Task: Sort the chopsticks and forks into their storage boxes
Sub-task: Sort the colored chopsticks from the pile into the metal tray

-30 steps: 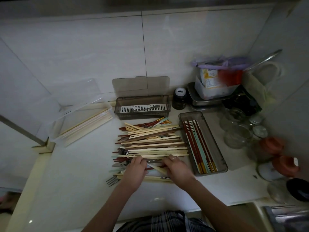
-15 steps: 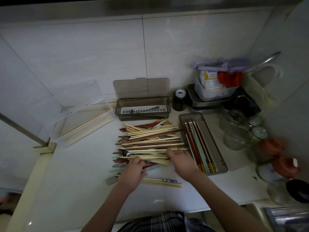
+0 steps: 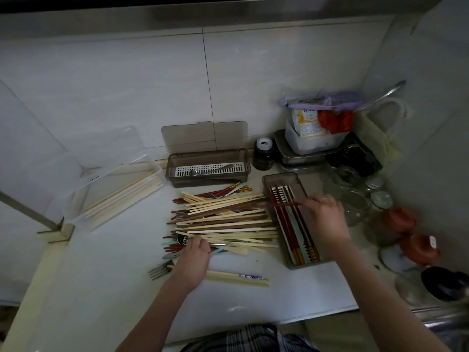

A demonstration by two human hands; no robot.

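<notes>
R hand (image 3: 327, 217) moved from pile to over the brown tray (image 3: 291, 179), fingertips pinching a dark red chopstick (image 3: 281, 205) that sticks out leftward across tray. L hand (image 3: 193, 260) rests on the pile's (image 3: 225, 222) near-left edge, fingers curled over utensils; grip can't tell.

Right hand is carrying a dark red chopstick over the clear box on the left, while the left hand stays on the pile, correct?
Not quite. In the head view the right hand holds the dark red chopstick over the brown tray on the right, not the clear box. The left hand is on the pile.
</notes>
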